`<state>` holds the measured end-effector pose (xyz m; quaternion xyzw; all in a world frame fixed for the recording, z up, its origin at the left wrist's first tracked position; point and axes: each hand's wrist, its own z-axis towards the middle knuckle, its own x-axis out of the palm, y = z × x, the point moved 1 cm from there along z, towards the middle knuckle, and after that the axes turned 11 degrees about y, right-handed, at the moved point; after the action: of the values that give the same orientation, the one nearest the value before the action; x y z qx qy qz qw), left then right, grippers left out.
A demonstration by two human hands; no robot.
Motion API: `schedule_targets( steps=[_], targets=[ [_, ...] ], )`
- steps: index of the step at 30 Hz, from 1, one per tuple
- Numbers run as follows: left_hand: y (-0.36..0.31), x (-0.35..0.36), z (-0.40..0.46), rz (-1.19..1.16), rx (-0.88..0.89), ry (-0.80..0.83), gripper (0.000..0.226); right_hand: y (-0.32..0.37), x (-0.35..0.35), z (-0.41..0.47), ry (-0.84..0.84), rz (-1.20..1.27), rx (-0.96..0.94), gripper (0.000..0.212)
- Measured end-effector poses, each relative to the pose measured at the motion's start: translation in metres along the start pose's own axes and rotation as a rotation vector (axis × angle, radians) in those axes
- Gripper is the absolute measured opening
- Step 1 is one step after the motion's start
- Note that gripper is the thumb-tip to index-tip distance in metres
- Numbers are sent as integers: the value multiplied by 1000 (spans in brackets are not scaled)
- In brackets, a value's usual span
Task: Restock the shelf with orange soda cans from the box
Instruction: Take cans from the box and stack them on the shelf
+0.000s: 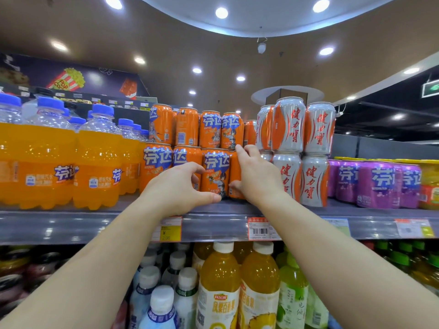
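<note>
Your left hand (180, 186) raised, fingers curved, holding nothing beside the orange can (215, 173), your right hand (255, 174) gripping the neighbouring can (235, 174) on the shelf (95, 224)

Both bare forearms reached upward and forward. The left hand (177, 186) was cupped, thumb and curled fingers apart. The right hand (257, 173) was raised, fingers extended upward, thumb pointing left.

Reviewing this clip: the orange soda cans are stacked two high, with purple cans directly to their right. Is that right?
Not quite. The orange soda cans are two high, but directly to their right stand silver-and-orange cans; the purple cans come after those, as the head view shows.
</note>
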<state>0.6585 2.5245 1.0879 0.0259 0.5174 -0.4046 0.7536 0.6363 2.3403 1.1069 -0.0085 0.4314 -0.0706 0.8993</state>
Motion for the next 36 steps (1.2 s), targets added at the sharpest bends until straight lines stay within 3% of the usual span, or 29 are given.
schedule_targets(
  steps=[6, 21, 27, 33, 36],
  targets=[
    [0, 0, 0, -14, 4, 11, 78, -9, 1, -1, 26, 68, 34, 104],
    [-2, 0, 0, -5, 5, -3, 77, -10, -8, -5, 85, 199, 26, 97],
    [0, -5, -19, -115, 218, -206, 64, -31, -22, -37, 3, 431, 19, 60],
    [-15, 9, -46, -169, 327, -205, 62, -29, -21, -86, -53, 633, -9, 41],
    [-33, 35, -59, -169, 377, -216, 55, -38, -18, -115, -114, 596, -31, 35]
  ],
)
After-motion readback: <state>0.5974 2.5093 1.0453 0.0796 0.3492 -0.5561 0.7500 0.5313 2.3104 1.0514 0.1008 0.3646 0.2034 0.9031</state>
